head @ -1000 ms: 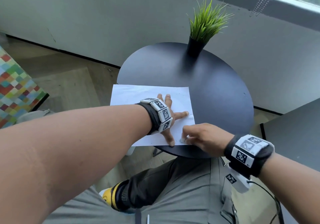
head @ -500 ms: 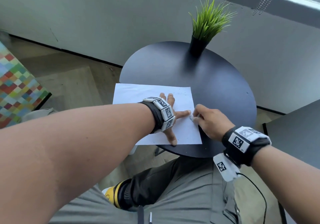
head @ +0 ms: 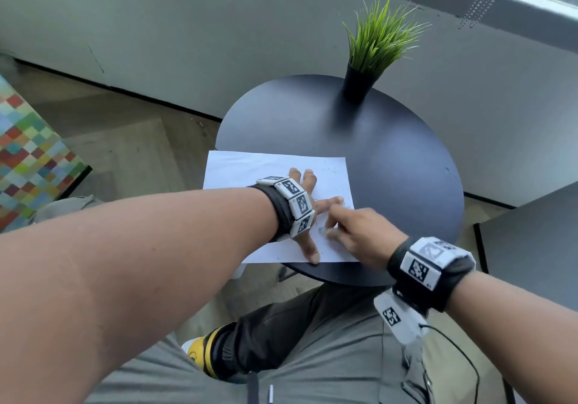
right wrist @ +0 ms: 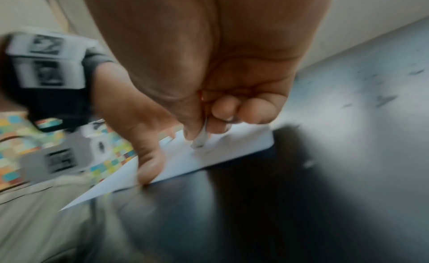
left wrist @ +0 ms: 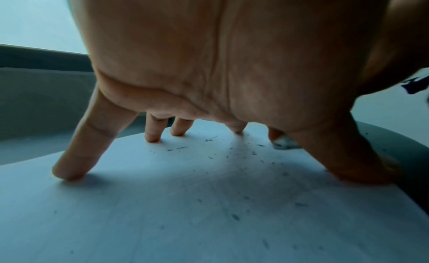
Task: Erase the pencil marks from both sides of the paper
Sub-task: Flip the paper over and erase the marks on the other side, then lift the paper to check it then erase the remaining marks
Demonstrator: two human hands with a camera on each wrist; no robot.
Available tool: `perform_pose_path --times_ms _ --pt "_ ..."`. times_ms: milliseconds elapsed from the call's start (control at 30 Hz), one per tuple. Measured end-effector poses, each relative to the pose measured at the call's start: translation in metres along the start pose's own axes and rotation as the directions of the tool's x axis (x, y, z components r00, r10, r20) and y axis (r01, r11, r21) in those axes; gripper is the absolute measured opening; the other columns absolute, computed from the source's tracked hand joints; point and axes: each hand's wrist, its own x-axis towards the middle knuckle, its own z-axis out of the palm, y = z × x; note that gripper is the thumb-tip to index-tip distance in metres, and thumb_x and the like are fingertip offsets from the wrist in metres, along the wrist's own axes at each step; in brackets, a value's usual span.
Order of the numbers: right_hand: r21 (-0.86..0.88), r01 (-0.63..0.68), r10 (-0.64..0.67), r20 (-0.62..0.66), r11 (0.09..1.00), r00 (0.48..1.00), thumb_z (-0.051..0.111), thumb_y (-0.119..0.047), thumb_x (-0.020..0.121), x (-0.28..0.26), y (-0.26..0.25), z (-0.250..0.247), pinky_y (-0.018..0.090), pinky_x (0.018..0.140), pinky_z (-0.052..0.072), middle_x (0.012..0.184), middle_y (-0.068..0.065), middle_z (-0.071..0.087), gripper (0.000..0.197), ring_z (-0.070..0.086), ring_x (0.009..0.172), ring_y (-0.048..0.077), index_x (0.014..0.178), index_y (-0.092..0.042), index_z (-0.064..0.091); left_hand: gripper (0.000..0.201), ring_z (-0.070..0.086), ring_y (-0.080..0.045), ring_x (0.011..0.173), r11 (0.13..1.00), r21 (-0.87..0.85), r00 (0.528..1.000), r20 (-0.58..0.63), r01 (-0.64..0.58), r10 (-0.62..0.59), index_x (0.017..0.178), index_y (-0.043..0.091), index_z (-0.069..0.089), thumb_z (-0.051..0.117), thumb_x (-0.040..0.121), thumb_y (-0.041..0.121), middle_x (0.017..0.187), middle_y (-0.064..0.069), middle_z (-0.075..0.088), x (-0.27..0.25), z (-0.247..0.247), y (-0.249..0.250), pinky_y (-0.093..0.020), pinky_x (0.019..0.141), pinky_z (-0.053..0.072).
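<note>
A white rectangular sheet of paper (head: 275, 181) lies at the 7 o'clock edge of the round black table (head: 391, 165), its left part overhanging the rim. The left hand (head: 308, 212) presses the sheet flat with straight, splayed fingers (left wrist: 76, 156). At 3 o'clock of that hand, the right hand (head: 359, 234) pinches a small white eraser (right wrist: 200, 138) between thumb and curled fingers, its tip touching the paper. Dark eraser crumbs (left wrist: 232, 155) dot the sheet. A green grass plant in a black pot (head: 372, 50) stands at the table's 12 o'clock.

Paper (head: 269, 169) lies on the table's (head: 391, 165) near left part, overhanging its edge. Left hand (head: 308, 212) rests on the paper; right hand (head: 359, 234) just beside it, to the right. Potted plant (head: 369, 56) stands at the table's far edge.
</note>
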Motion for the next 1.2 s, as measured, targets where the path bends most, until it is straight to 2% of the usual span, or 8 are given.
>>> perform_pose_path --times_ms 133,267,433,600,733,933,1100,1200 --pt "0.054 -0.214 0.221 -0.165 0.975 0.961 0.048 -0.043 0.096 0.014 0.017 -0.015 0.04 0.075 0.052 0.094 0.01 0.065 0.018 0.06 0.083 0.033 0.095 -0.024 0.048 0.139 -0.007 -0.054 0.14 1.0 0.01 1.0 -0.005 -0.004 0.004 0.143 0.058 -0.018 0.065 0.037 0.094 0.158 -0.02 -0.014 0.0 0.001 -0.001 -0.072 0.106 0.024" --pt "-0.035 0.01 -0.009 0.019 0.999 1.0 0.047 -0.037 0.099 -0.007 -0.016 0.011 0.041 0.075 0.051 0.096 0.012 0.064 0.019 0.06 0.086 0.036 0.104 -0.018 0.048 0.14 -0.007 -0.055 0.14 1.0 0.022 1.0 -0.015 -0.001 0.001 0.144 0.056 -0.018 0.064 0.037 0.095 0.158 -0.022 -0.016 0.002 0.003 -0.001 -0.072 0.106 0.026" --pt "0.04 -0.233 0.236 -0.115 0.972 0.965 0.047 -0.044 0.096 0.012 0.012 -0.014 0.04 0.074 0.052 0.094 0.01 0.064 0.019 0.06 0.082 0.032 0.096 -0.025 0.047 0.141 -0.006 -0.054 0.141 1.0 0.004 1.0 -0.012 -0.01 0.01 0.146 0.055 -0.018 0.065 0.038 0.094 0.159 -0.02 -0.014 0.001 0.003 -0.002 -0.072 0.107 0.023" --pt "0.001 -0.033 0.033 0.005 0.999 0.999 0.047 -0.037 0.099 -0.01 -0.02 0.012 0.043 0.076 0.051 0.094 0.011 0.064 0.017 0.059 0.084 0.036 0.103 -0.02 0.046 0.143 -0.012 -0.054 0.142 1.0 -0.003 1.0 0.01 0.004 -0.004 0.147 0.052 -0.019 0.066 0.039 0.093 0.159 -0.02 -0.021 0.0 0.003 -0.002 -0.074 0.105 0.024" --pt "0.024 -0.213 0.214 -0.064 0.977 0.975 0.045 -0.045 0.098 -0.005 0.016 -0.005 0.043 0.077 0.052 0.088 0.005 0.063 0.021 0.059 0.082 0.031 0.095 -0.024 0.044 0.142 -0.014 -0.048 0.144 0.998 -0.049 0.999 0.023 0.033 -0.032 0.145 0.053 -0.02 0.062 0.037 0.094 0.159 -0.012 -0.025 -0.002 0.004 -0.003 -0.074 0.102 0.026" --pt "0.096 -0.493 0.502 -0.147 0.865 0.852 0.047 -0.046 0.098 -0.03 0.072 -0.035 0.04 0.086 0.047 0.107 0.006 0.062 0.032 0.056 0.095 0.029 0.121 -0.026 0.043 0.099 0.025 -0.035 0.135 0.995 -0.061 0.99 -0.114 0.077 -0.084 0.151 0.037 0.02 0.058 0.07 0.081 0.151 -0.007 0.024 -0.021 0.003 -0.024 -0.054 0.094 0.043" --pt "-0.034 -0.086 0.08 -0.164 0.996 0.983 0.052 -0.045 0.095 -0.054 0.014 -0.009 0.035 0.096 0.044 0.113 -0.012 0.047 0.042 0.049 0.108 0.014 0.135 -0.037 0.043 0.053 0.035 -0.025 0.131 0.974 -0.187 0.971 -0.175 0.128 -0.161 0.137 0.046 0.044 0.053 0.087 0.063 0.138 0.0 0.037 -0.035 0.005 -0.069 -0.045 0.099 0.041" --pt "-0.23 0.102 -0.113 -0.037 0.968 0.993 0.046 -0.053 0.091 -0.053 -0.02 0.023 0.039 0.095 0.042 0.133 -0.009 0.039 0.047 0.04 0.116 0.021 0.136 -0.045 0.038 0.05 0.011 -0.026 0.144 0.917 -0.307 0.92 -0.215 0.255 -0.328 0.137 0.053 0.04 0.052 0.089 0.06 0.154 -0.001 0.018 -0.042 0.024 -0.092 -0.049 0.111 0.029"
